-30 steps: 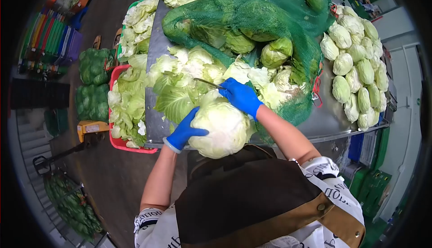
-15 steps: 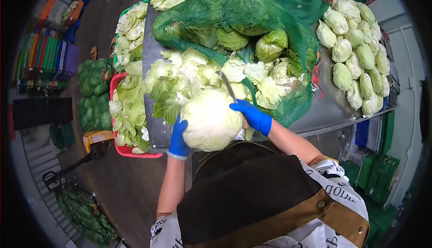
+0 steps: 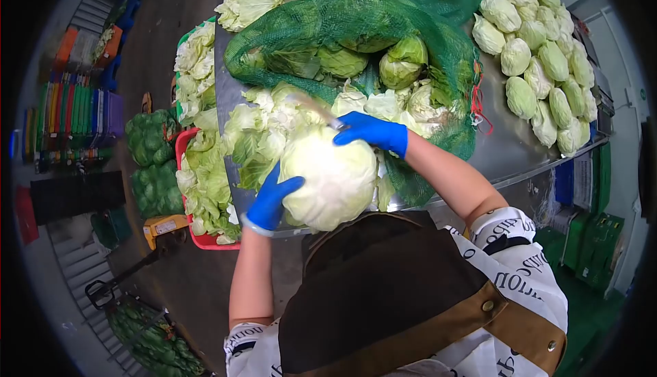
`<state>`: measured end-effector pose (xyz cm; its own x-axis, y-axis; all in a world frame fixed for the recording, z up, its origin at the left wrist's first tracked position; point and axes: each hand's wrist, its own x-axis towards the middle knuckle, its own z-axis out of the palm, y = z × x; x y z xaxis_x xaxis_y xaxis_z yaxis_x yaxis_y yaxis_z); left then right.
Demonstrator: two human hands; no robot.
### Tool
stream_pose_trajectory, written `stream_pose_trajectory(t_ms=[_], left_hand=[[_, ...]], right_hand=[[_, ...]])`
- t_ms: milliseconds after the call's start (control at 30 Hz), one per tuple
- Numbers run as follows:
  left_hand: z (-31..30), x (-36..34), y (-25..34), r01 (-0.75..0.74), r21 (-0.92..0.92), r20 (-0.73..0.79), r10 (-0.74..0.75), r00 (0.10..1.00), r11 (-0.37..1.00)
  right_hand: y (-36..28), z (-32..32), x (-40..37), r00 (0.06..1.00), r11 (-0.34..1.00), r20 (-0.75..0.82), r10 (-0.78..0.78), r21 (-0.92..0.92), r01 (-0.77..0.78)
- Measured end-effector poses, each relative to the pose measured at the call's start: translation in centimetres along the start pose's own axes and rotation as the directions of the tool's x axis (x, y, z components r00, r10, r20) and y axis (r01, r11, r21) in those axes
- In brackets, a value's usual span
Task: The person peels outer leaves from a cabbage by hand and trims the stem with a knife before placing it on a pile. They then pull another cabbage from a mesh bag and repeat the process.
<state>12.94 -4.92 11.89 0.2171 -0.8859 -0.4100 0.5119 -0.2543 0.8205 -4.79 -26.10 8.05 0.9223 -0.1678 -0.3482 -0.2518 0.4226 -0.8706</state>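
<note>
A pale, trimmed cabbage (image 3: pixel 330 180) is held up in front of the apron, at the table's near edge. My left hand (image 3: pixel 271 200), in a blue glove, grips its left side with the thumb across the front. On its upper right is my right hand (image 3: pixel 369 133), also gloved in blue, with the fingers closed round a knife (image 3: pixel 320 109). The blade points up and left over the cabbage and is smeared by motion. Loose cabbage leaves (image 3: pixel 263 127) lie just behind. Beyond them, an opened green mesh sack (image 3: pixel 301 24) holds several untrimmed cabbages (image 3: pixel 404 66).
Trimmed cabbages (image 3: pixel 534 55) are piled on the right of the metal table (image 3: pixel 510 151). A red crate (image 3: pixel 183 146) and a green crate (image 3: pixel 179 42), both full of leaves, stand against its left side. A yellow pallet jack (image 3: pixel 164 228) and full mesh sacks (image 3: pixel 152 185) are on the floor left.
The cabbage has been turned, bringing a different face into view. My right hand has moved up and left across its top, and the knife now tilts further left.
</note>
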Motion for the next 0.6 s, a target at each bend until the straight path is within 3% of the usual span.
stream_pose_trajectory(t_ms=[67,100,133,200,300,333,367,500,600], left_hand=[[-0.5,-0.5,-1.3,0.164,-0.067,0.059,-0.16,0.985,0.984],[-0.7,-0.7,-2.1,0.147,-0.149,0.012,-0.147,0.989,0.978],[-0.9,-0.8,-2.9,0.142,-0.208,-0.056,-0.157,0.986,0.968],[-0.9,-1.0,-4.8,0.112,-0.334,-0.196,-0.185,0.963,0.936],[-1.1,0.1,-8.2,-0.006,-0.319,-0.359,-0.114,0.926,0.948],[-1.2,0.4,-9.2,-0.024,-0.292,-0.409,-0.102,0.907,0.956],[-1.1,0.7,-9.9,-0.035,-0.31,-0.461,-0.118,0.88,0.95],[-0.4,1.5,-11.7,-0.048,-0.317,-0.552,-0.143,0.822,0.947],[-0.4,1.7,-12.6,-0.048,-0.294,-0.599,-0.144,0.788,0.955]], right_hand=[[-1.5,1.0,0.2,0.998,0.953,-0.068,-0.009,-0.301,-0.012],[-0.5,1.1,0.6,0.987,0.952,-0.098,-0.126,-0.292,0.092],[-0.2,1.4,0.6,0.97,0.931,-0.202,-0.137,-0.359,0.057],[0.5,2.3,-1.0,0.792,0.637,-0.344,-0.505,-0.767,0.073],[3.8,5.0,-3.3,0.805,0.583,-0.276,-0.524,-0.806,0.103],[3.9,6.2,-4.3,0.853,0.636,-0.295,-0.43,-0.77,0.055],[5.0,6.7,-4.4,0.843,0.617,-0.319,-0.433,-0.787,0.02],[8.5,6.7,-1.9,0.817,0.599,-0.387,-0.428,-0.798,-0.065],[9.3,6.7,0.1,0.859,0.578,-0.392,-0.33,-0.803,-0.144]])
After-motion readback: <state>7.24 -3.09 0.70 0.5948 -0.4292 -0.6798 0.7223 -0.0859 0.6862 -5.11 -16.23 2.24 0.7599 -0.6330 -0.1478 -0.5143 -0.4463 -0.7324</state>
